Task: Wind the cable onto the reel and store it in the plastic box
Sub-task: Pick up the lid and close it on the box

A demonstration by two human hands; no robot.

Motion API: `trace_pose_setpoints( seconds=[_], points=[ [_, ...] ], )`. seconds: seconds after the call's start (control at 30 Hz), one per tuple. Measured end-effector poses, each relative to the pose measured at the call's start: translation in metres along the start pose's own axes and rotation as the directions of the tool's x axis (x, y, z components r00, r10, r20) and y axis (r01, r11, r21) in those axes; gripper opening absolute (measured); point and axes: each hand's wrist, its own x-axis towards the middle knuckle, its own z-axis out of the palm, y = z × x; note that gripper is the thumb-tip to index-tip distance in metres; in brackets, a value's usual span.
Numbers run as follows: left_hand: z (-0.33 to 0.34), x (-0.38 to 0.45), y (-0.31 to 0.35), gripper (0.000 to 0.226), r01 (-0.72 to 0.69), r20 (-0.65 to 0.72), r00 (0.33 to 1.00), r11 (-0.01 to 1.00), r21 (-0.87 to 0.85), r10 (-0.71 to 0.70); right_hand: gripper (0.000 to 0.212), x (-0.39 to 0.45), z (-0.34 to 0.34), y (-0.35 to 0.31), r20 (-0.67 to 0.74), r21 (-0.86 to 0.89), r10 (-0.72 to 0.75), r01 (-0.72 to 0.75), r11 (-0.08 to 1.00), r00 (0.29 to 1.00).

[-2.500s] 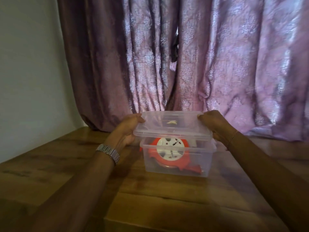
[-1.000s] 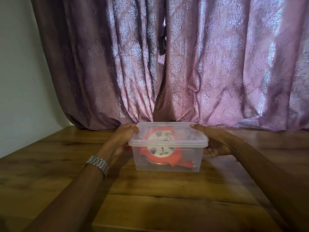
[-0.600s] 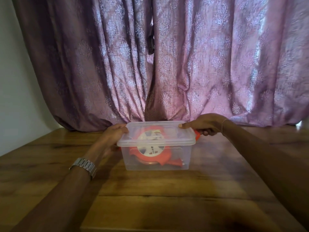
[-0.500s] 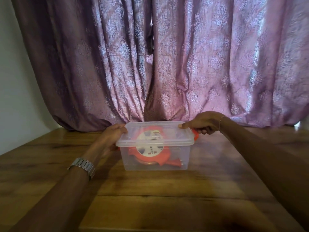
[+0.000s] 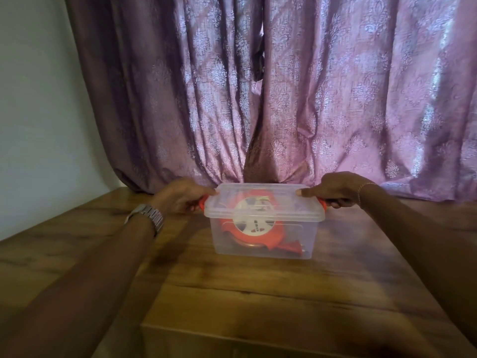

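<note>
A clear plastic box (image 5: 296,242) stands on the wooden table (image 5: 232,293) with its clear lid (image 5: 291,202) on top. Inside lies the orange cable reel (image 5: 254,226) with a white hub, seen through the wall. An orange latch shows at each end of the lid, the left latch (image 5: 202,203) and the right latch (image 5: 322,202). My left hand (image 5: 180,196) grips the left end at its latch, thumb on the lid. My right hand (image 5: 333,189) grips the right end the same way.
Purple patterned curtains (image 5: 309,99) hang just behind the box and reach the tabletop. A pale wall (image 5: 38,99) stands at the left. The table's near edge (image 5: 232,329) lies close to me.
The lid came down from above the box and now sits on it. Both hands moved from the lid's corners to the orange latches at its ends, the left hand last.
</note>
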Motion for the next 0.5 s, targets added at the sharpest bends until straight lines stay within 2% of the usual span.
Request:
trace_pose_setpoints(
  seconds=[0.3,0.43,0.5],
  points=[
    [-0.005,0.008,0.013,0.049,-0.067,0.029,0.998,0.949,0.307,0.061,0.062,0.001,0.007,0.002,-0.126,-0.016,-0.083,0.082,0.997,0.989],
    [0.001,-0.002,0.025,0.046,-0.206,-0.027,0.962,0.784,0.585,0.272,0.063,0.005,0.01,0.004,-0.147,-0.033,-0.086,0.082,0.996,0.985],
    [0.004,-0.004,0.026,0.041,-0.234,-0.002,0.952,0.731,0.641,0.307,0.065,0.005,0.011,0.005,-0.159,-0.028,-0.086,0.083,0.996,0.984]
  ],
)
